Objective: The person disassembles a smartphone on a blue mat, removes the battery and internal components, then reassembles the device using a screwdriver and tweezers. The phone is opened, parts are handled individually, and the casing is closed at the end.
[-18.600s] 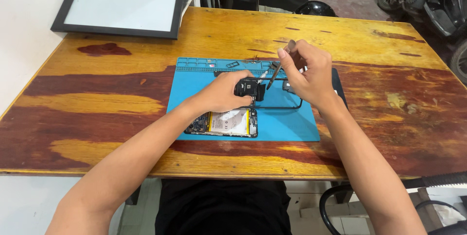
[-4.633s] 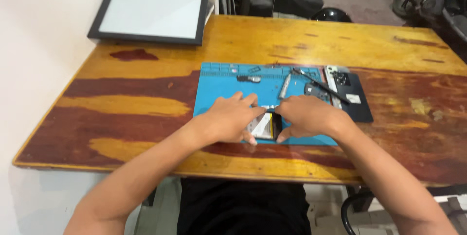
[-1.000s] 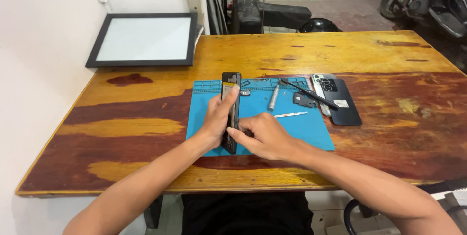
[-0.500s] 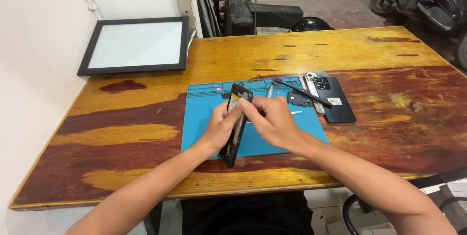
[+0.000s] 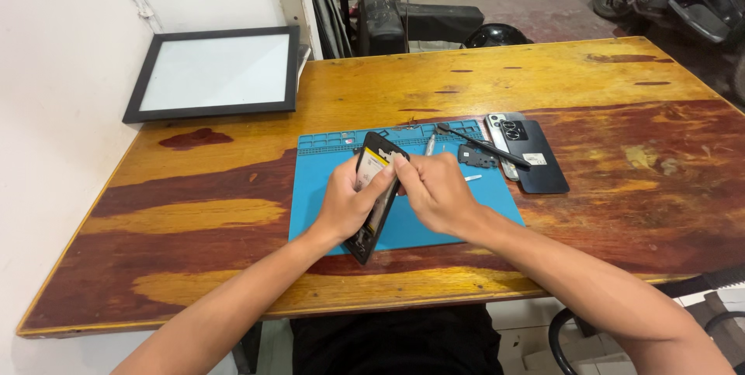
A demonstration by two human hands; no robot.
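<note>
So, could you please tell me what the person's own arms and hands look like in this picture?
Both arms are bare from the frame's lower edge to the wrists: no sleeves show. The left hand and right hand wear no gloves, and no ring, watch or bracelet is visible. Fingernails look short and unpainted. Dark clothing shows below the table edge.

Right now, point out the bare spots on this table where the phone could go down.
Bare wood: left of the blue mat, below the framed panel; the far strip beyond the mat; right of the back cover. Crowded: the mat's far right, with tools, and its middle, where left hand and right hand hold the opened phone.
</note>
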